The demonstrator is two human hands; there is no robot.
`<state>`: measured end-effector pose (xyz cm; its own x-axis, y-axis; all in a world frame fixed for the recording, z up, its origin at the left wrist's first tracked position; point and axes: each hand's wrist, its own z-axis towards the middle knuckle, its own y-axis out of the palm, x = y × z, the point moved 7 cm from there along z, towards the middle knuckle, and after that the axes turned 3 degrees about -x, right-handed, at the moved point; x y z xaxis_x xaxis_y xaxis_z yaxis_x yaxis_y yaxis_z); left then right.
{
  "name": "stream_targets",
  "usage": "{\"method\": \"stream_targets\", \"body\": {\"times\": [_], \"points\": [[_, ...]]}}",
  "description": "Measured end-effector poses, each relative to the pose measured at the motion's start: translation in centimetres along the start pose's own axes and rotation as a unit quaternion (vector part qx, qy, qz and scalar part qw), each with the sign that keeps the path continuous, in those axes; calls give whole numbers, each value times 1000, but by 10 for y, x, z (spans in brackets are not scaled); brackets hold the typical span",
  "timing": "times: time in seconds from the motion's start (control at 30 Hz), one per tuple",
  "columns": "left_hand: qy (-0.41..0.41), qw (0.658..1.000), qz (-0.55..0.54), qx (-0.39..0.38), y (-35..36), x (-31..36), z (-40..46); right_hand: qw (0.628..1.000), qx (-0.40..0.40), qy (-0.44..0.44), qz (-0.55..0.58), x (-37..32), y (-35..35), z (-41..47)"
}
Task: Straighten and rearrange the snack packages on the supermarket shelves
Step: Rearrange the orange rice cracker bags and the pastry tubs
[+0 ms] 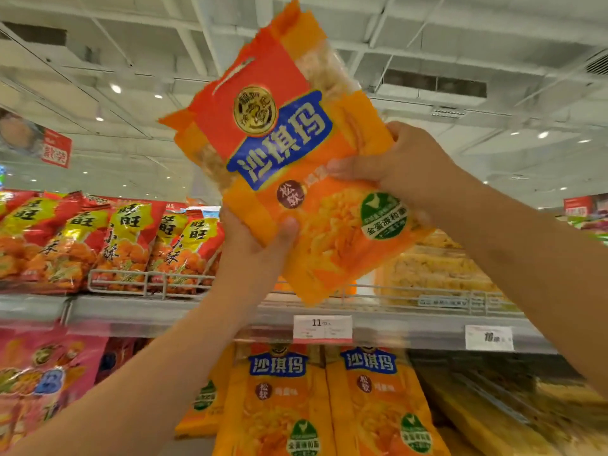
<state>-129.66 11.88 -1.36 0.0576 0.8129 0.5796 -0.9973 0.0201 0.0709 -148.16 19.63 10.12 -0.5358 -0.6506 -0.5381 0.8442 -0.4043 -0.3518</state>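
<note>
A large orange and red snack bag (296, 153) with a blue label is held high in front of the top shelf (197, 311), tilted with its top leaning left. My left hand (253, 248) grips its lower left edge, thumb across the front. My right hand (391, 162) holds its right edge, fingers curled behind and thumb on the front. Two matching orange bags (329, 403) stand upright on the shelf below.
Red and yellow snack bags (108, 238) lean in a row on the top shelf at left behind a wire rail. Clear packs of pale snacks (437, 271) sit at top right. Pink bags (42, 373) are at lower left. Price tags (322, 329) hang on the shelf edge.
</note>
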Motion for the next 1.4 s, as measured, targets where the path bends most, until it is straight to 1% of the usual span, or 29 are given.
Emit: {"method": "stream_targets", "body": {"times": [0.07,0.13,0.2,0.27,0.3,0.37,0.47,0.57,0.67,0.77,0.87,1.03,1.13,1.2,1.27,1.33,1.4], "points": [[22,999,-28,-1,-20,9,-13,994,-3,27,104,9,19,-29],[17,999,-34,-24,-46,5,-36,986,25,54,154,24,46,-63],[-10,997,-41,-59,-76,-8,-65,980,57,78,174,41,81,-100],[-52,994,-35,-89,-108,-29,-96,969,62,96,220,57,125,-137],[-77,992,-26,-97,-123,-40,-111,964,57,107,235,64,149,-155],[-126,988,-8,-90,-156,-62,-141,963,48,136,227,76,193,-191],[-172,982,28,-76,-197,-89,-182,959,41,175,220,90,246,-235],[-211,974,63,-57,-223,-109,-216,942,6,211,260,104,284,-264],[-265,959,78,-69,-236,-129,-237,921,-32,261,287,119,313,-280],[-306,944,96,-70,-244,-144,-239,904,-42,307,295,135,331,-282],[-323,938,109,-63,-247,-154,-226,891,-32,337,304,149,341,-269],[-309,936,165,-44,-246,-160,-170,859,-9,399,319,170,347,-223],[-302,923,226,-75,-242,-161,-143,835,5,442,327,184,341,-191],[-310,909,255,-110,-236,-166,-142,834,9,440,334,192,336,-172],[-305,899,276,-147,-226,-175,-145,842,17,425,331,199,335,-159],[-303,896,283,-160,-219,-186,-146,852,24,420,312,207,342,-154],[-297,891,304,-158,-218,-195,-144,854,33,426,298,214,354,-153]]}}
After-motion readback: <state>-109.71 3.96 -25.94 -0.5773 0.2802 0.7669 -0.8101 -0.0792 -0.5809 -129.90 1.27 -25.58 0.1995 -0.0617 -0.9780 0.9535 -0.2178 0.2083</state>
